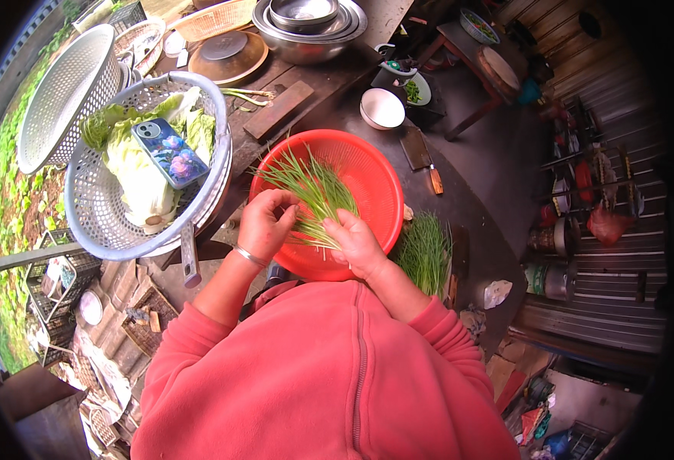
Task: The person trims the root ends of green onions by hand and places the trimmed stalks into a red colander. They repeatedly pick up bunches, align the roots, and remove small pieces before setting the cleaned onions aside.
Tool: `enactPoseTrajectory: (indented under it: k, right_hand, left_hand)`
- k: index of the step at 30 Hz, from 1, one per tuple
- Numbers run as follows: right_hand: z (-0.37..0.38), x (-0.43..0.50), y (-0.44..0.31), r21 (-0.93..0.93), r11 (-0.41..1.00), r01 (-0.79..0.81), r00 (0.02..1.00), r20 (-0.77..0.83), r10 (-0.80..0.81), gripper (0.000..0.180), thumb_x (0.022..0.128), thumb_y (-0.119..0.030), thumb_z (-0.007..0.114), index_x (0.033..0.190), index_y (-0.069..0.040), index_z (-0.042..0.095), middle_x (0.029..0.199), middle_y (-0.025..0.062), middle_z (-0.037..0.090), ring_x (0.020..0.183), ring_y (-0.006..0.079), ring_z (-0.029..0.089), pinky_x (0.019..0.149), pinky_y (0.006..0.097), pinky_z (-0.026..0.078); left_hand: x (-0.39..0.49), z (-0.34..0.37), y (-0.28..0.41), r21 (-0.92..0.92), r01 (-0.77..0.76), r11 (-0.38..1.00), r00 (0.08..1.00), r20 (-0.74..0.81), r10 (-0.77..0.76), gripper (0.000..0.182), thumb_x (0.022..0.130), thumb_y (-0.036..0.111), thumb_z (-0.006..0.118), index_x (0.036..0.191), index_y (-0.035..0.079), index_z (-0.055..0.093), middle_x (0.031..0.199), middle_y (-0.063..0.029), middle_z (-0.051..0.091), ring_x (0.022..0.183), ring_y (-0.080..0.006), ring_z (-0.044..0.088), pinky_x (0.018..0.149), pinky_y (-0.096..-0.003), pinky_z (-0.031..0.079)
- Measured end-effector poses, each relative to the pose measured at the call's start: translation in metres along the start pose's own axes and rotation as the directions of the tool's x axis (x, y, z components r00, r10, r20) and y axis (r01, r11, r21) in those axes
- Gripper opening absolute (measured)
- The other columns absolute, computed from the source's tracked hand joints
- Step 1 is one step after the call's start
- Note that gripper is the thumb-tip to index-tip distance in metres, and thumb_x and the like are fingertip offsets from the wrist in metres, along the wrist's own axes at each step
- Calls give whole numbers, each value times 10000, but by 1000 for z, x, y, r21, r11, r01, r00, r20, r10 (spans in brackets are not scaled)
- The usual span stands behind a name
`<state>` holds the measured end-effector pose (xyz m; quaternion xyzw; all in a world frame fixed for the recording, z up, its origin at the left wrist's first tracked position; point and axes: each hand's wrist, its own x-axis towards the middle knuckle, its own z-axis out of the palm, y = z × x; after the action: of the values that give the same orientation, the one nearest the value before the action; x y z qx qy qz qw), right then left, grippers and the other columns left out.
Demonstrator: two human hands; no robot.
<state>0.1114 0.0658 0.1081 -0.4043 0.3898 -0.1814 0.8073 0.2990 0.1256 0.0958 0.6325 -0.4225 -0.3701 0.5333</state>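
Over a red plastic basin (380,178), my right hand (360,244) grips a bunch of thin green chives (320,190) near its pale root ends. The leaves fan out towards the far left side of the basin. My left hand (265,224), with a bangle at the wrist, has its thumb and fingers curled close together at the bunch's left edge. Whether a strand sits between those fingertips cannot be made out. A second heap of chives (426,253) lies on the dark table just right of the basin.
To the left, a blue-grey colander (92,215) holds a Chinese cabbage (141,195) with a flower-patterned phone (170,152) on top. A cleaver (420,155) and a white bowl (383,109) lie beyond the basin. Stacked metal bowls (308,49) and a wooden block (279,112) are farther back.
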Motion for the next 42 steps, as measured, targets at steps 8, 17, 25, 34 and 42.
enactPoseTrajectory:
  k: [8,17,25,34,42]
  right_hand:
    - [-1,0,3,-12,1000,-4,1000,5,4,118,1016,-185,505,1054,-86,559,746,-46,480,470,32,331,395,197,281]
    - [5,-3,0,-8,1000,-15,1000,5,15,125,1016,-187,512,1073,-96,575,722,-61,447,468,26,300,395,193,262]
    - [6,-4,1,-2,1000,-12,1000,28,12,133,1018,-186,509,1089,-97,578,706,-63,444,457,25,300,389,194,256]
    - [4,0,0,45,998,-42,999,18,42,119,1022,-183,496,1045,-92,569,726,-52,474,453,28,313,386,201,256]
    - [4,3,1,37,999,-18,995,101,14,201,1024,-184,482,1177,-82,563,802,-23,556,472,31,359,399,184,302]
  left_hand:
    - [-4,2,0,329,-323,887,943,31,332,172,768,-14,730,926,30,678,826,-73,574,655,-170,615,600,-276,503]
    - [-2,-3,2,395,-451,800,887,104,449,172,734,-27,710,873,38,633,815,-101,548,671,-253,598,587,-340,492]
    - [-3,-5,6,485,-429,762,888,70,455,185,699,5,683,844,52,578,826,-115,532,714,-315,580,604,-392,489]
    - [-6,-13,-6,253,-192,948,968,-109,225,135,783,78,725,867,16,639,840,-86,579,661,-190,586,603,-306,484]
    - [-10,-8,-15,-241,204,949,979,58,-196,175,865,99,702,950,-46,654,862,-42,656,702,-97,589,651,-254,495]
